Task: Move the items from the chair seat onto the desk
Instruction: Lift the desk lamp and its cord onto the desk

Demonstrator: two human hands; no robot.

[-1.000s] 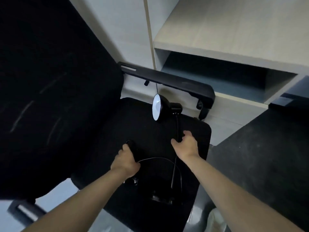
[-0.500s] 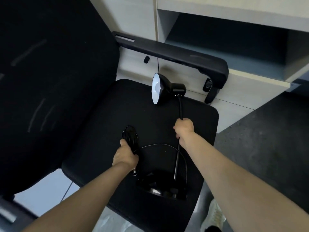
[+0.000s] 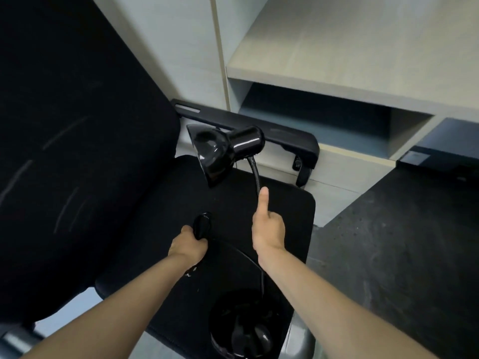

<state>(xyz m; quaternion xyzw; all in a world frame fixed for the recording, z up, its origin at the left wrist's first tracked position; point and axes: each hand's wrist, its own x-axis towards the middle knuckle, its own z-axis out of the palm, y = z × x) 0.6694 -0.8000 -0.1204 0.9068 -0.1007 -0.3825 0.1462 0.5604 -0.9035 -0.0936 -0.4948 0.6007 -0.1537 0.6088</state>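
A black desk lamp (image 3: 223, 149) is raised over the black chair seat (image 3: 233, 200). Its shade points left and down, and its round base (image 3: 241, 325) hangs near the seat's front edge. My right hand (image 3: 267, 226) grips the lamp's thin neck, thumb stretched up along it. My left hand (image 3: 189, 244) is closed around the bundled black power cord (image 3: 202, 225), which runs on to the base. The light wooden desk top (image 3: 363, 47) lies at the upper right, beyond the chair.
The chair's tall black backrest (image 3: 77, 151) fills the left side. A black armrest (image 3: 285, 138) stands between the seat and the desk. An open shelf (image 3: 324, 120) sits under the desk top. Dark floor (image 3: 401, 242) lies to the right.
The lamp has been lifted and turned; its shade now shows its black back instead of the white inside. The cord bundle has risen with my left hand. The view tilted up toward the desk.
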